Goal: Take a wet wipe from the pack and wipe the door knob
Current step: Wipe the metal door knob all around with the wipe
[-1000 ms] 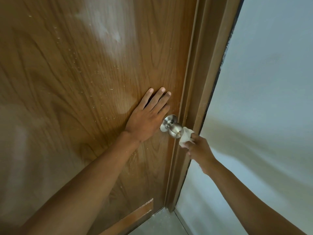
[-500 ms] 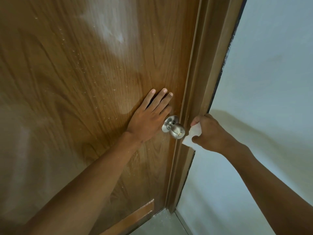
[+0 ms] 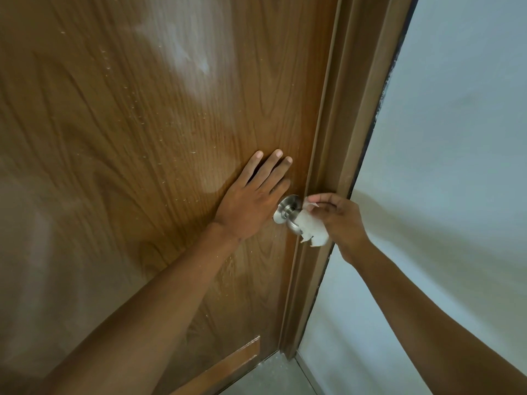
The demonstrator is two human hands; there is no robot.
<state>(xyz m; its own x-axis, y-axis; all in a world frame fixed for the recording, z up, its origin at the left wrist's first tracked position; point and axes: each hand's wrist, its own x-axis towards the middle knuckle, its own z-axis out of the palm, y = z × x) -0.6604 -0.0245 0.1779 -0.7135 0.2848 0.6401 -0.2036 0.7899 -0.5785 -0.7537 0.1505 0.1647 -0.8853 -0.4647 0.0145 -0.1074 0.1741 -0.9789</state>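
On the wooden door (image 3: 128,138), the left hand (image 3: 248,206) lies flat, fingers spread, grip wide open and holding nothing. Just right of it sits the silver door knob (image 3: 286,213), with the white wet wipe (image 3: 312,229) pressed over its end, pinched tight in the right hand (image 3: 342,220) by the door frame (image 3: 336,138).

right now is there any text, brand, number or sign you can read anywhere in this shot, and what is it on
None: no readable text anywhere in this view.
Door knob: plain brushed metal, no brand visible.
Wet wipe, held in the right hand: blank white.
Door, under the flat left hand: wood grain only, no label.
Wall: bare.
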